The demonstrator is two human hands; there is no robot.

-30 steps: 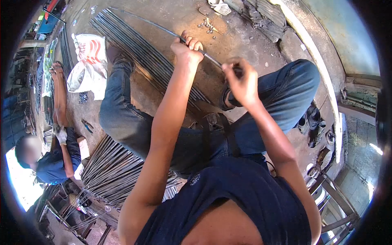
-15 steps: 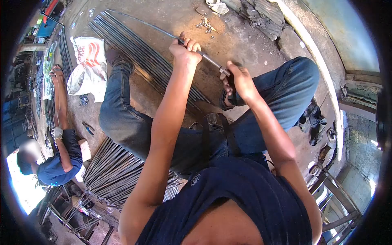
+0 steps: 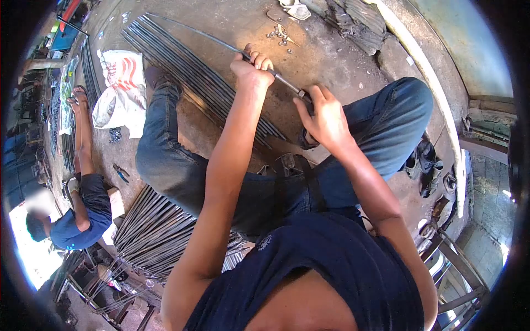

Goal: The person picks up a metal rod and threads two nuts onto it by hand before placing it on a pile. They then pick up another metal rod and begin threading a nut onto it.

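A long thin metal rod [image 3: 207, 35] runs from the upper left to between my hands. Its near stretch is bright and silvery. My left hand [image 3: 254, 69] is closed around the rod, a little way back from that end. At the near tip is a small nut [image 3: 301, 93]. My right hand [image 3: 326, 116] is at this tip, thumb and fingers bent around it; its fingertips are partly hidden. Beyond the rod, several loose nuts [image 3: 280, 36] lie on the floor.
A bundle of dark rods [image 3: 176, 60] lies on the floor at left, another rod pile [image 3: 154, 226] beside my leg. Near them are pliers [image 3: 121, 173] and a white sack [image 3: 118, 91]. A co-worker [image 3: 83, 220] sits at far left. A pale curved pipe [image 3: 436, 83] edges the right.
My right hand has turned at the rod's tip, its thumb now extended below the nut. My left hand keeps its hold. The co-worker's arms have shifted.
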